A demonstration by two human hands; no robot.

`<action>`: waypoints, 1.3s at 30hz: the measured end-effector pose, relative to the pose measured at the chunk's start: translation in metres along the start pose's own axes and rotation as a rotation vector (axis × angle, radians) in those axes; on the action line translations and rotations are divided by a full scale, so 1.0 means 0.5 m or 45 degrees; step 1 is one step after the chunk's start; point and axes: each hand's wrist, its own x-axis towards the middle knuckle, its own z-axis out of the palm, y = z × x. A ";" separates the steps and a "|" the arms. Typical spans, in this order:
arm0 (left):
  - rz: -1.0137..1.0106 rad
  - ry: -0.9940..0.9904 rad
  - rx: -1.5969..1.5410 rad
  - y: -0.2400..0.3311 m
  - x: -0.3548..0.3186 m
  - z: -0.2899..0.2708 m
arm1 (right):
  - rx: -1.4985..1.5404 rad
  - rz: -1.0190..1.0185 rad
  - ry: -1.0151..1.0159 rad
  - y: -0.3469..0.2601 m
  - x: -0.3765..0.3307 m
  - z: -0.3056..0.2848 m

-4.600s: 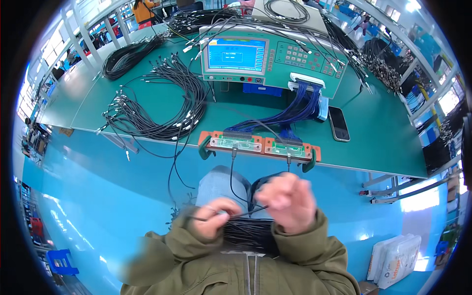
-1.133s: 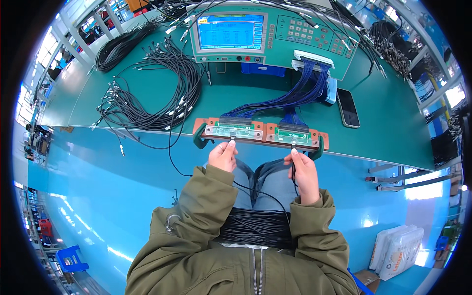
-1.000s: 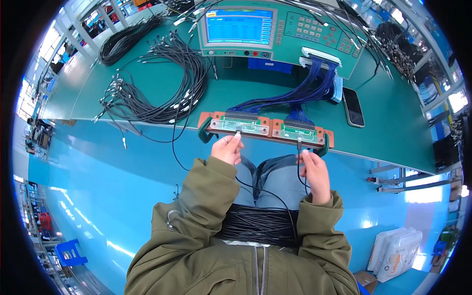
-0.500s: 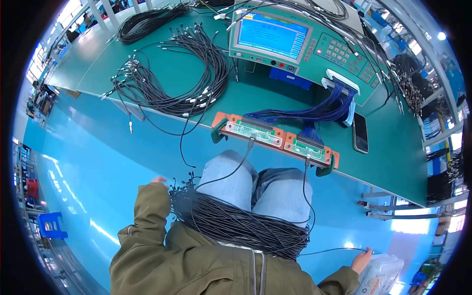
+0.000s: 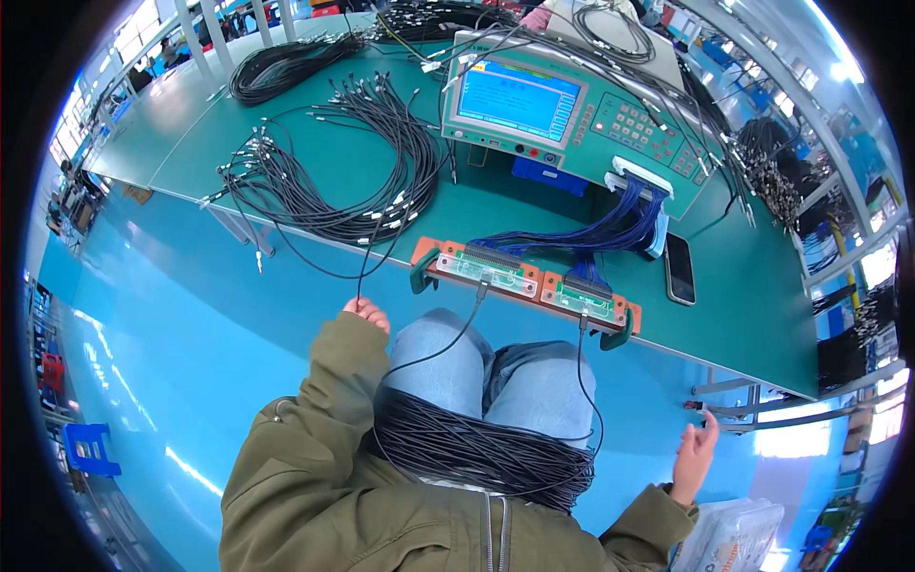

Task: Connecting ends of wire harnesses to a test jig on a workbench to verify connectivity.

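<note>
Hanging above left grip [image 5: 368, 315], cable [image 5: 359, 287] seemingly touching

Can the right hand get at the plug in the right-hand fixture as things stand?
Probably yes: the right hand looks empty, and nothing shows between it and the plug at the fixture.

Screen [image 5: 519, 98] and white package [image 5: 742, 530] bear writing (too small to read)

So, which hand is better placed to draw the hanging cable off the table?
Probably the left hand: it is at the hanging cable, while the right hand is well away to the right.
</note>
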 end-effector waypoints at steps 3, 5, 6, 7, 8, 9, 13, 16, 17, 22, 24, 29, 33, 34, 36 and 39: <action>0.322 -0.252 -0.087 -0.047 -0.007 0.020 | 0.410 -0.085 -0.225 -0.127 -0.039 0.115; 0.459 -0.374 0.116 -0.112 -0.085 0.087 | 1.096 0.068 -0.870 -0.207 -0.084 0.201; 0.596 -0.475 0.192 -0.146 -0.126 0.099 | 1.413 -0.084 -1.199 -0.242 -0.116 0.257; 0.834 -0.680 0.476 -0.181 -0.143 0.089 | 1.432 -0.264 -1.507 -0.282 -0.128 0.300; 1.080 -0.876 0.777 -0.202 -0.165 0.082 | 1.487 -0.295 -1.706 -0.321 -0.142 0.334; 0.848 -1.175 1.085 -0.201 -0.183 0.086 | 1.597 -0.171 -1.743 -0.368 -0.159 0.359; 0.662 -1.319 1.821 -0.203 -0.268 0.105 | 2.365 0.347 -1.984 -0.451 -0.126 0.374; 1.220 -0.447 1.645 -0.142 -0.278 0.106 | 2.509 -0.117 -1.630 -0.424 -0.083 0.277; 1.167 -0.304 1.324 -0.093 -0.266 0.093 | 2.633 -0.222 -1.595 -0.393 -0.063 0.249; 0.603 -0.216 0.167 0.173 -0.243 -0.002 | 2.463 -0.021 -0.778 -0.218 0.012 0.061; 0.286 -0.521 -0.071 0.278 -0.232 -0.083 | 2.377 0.182 -0.437 -0.135 0.026 -0.004; 0.705 -0.078 0.036 0.287 -0.243 -0.132 | 2.207 0.315 0.191 0.060 0.028 -0.117; 1.267 0.543 0.077 0.253 -0.285 -0.090 | 1.964 0.268 0.519 0.079 0.016 -0.121; 1.273 0.545 0.079 0.263 -0.286 -0.102 | 1.901 0.255 0.587 0.082 0.014 -0.119; 1.283 0.344 0.235 0.330 -0.269 -0.163 | 1.779 0.227 0.702 0.082 0.016 -0.110; 1.300 0.128 0.535 0.378 -0.245 -0.219 | 1.649 0.206 0.773 0.068 0.024 -0.087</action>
